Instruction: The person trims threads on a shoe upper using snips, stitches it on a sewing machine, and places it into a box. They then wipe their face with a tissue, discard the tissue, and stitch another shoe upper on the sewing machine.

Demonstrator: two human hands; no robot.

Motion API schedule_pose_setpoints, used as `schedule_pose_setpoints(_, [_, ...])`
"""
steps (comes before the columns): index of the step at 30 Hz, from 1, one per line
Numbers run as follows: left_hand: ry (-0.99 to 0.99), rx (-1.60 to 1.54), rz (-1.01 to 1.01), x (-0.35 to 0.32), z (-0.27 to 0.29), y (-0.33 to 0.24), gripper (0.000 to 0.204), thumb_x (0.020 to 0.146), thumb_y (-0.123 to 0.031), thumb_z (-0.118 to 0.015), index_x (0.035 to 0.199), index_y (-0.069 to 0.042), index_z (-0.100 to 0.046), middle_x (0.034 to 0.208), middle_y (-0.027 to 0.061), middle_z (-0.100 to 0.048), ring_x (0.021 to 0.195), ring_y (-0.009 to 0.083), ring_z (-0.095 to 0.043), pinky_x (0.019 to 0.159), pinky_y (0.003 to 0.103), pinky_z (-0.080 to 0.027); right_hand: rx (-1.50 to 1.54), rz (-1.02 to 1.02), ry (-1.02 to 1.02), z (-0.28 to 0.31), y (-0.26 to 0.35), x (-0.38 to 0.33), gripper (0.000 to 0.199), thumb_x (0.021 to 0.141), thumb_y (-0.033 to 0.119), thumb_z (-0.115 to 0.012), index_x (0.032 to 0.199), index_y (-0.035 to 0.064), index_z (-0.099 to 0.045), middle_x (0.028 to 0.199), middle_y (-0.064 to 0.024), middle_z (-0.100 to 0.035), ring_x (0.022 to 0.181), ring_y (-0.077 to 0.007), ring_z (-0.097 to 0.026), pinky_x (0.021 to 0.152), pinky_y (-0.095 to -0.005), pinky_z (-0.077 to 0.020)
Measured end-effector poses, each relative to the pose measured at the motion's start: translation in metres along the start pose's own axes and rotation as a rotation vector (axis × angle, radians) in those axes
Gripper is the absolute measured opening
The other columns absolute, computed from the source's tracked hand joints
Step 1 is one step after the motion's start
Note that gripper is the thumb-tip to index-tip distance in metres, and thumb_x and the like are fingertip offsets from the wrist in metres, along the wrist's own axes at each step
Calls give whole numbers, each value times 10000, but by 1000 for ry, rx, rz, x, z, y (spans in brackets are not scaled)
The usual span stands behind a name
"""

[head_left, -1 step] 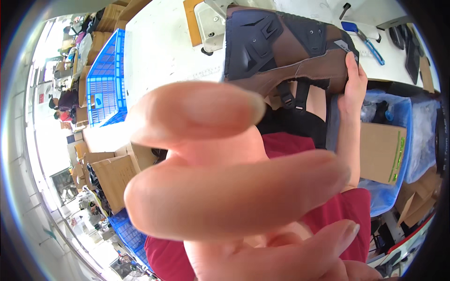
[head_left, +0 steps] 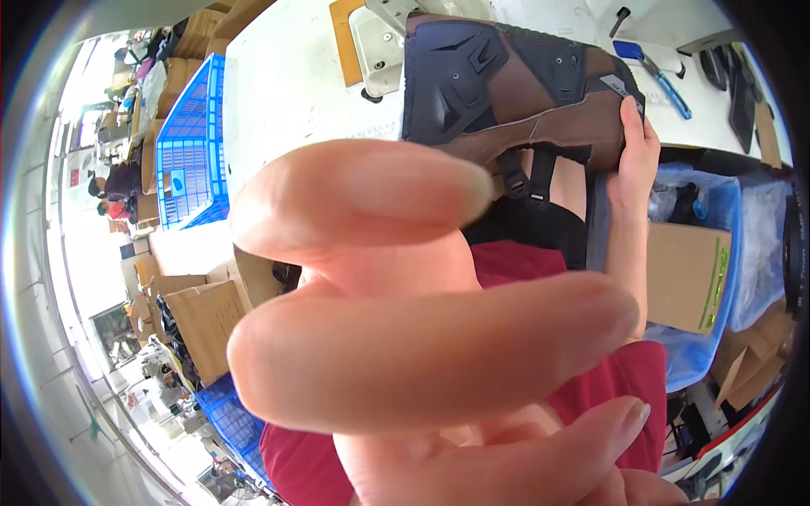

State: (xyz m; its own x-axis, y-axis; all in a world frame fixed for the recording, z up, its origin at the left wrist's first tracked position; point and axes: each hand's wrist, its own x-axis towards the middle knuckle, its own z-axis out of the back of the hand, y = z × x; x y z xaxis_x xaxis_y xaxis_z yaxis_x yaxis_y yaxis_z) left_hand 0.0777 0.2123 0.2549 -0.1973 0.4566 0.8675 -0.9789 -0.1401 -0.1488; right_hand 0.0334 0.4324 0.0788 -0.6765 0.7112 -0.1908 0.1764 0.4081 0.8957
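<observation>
My left hand (head_left: 430, 363) looms large in front of the camera, its bent fingers spread apart with nothing between them. It covers the middle of the view, and its fingertips look blurred. At the upper right, my right hand (head_left: 634, 160) grips the right end of a brown leather-like piece with black moulded panels (head_left: 531, 101), shaped like a boot upper. Black straps with buckles (head_left: 525, 177) hang from its lower edge above my lap. The piece rests at the front edge of the white table (head_left: 304, 76); my left hand is apart from it.
A blue-handled tool (head_left: 671, 91) and black parts (head_left: 732, 88) lie on the table's right. A metal machine plate (head_left: 380, 55) is at the back. A blue basket (head_left: 190, 156) stands left. At right, a blue-lined bin (head_left: 696, 363) holds a cardboard box (head_left: 688, 274).
My left hand has shifted very slightly to the right. The brown and black piece has edged slightly left, with my right hand still gripping it.
</observation>
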Motion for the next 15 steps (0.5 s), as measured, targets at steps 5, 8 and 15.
schedule_pose_setpoints(5, [4,34,-4,-1,-15,-5,194,865,-217,-524,839,-44,-608,686,79,-595,658,204,-546,644,376,-428,53,-22,50,-3,5,-3,272,897,213,-615,1036,-21,-609,962,-45,-635,839,-93,-585,747,-235,-465])
schedule_pose_setpoints(8, [-8,27,-6,-1,-26,25,173,858,-183,-530,837,-33,-614,675,80,-598,636,201,-544,614,354,-431,19,-14,35,3,6,0,259,901,218,-611,1015,-15,-613,937,-40,-637,813,-91,-585,726,-234,-467])
schedule_pose_setpoints(15, [-20,13,-10,-15,28,-4,129,841,-103,-544,834,-6,-629,649,84,-605,583,193,-539,545,304,-438,7,-10,26,2,5,2,233,912,210,-594,998,-4,-622,926,-40,-640,812,-96,-588,731,-235,-465])
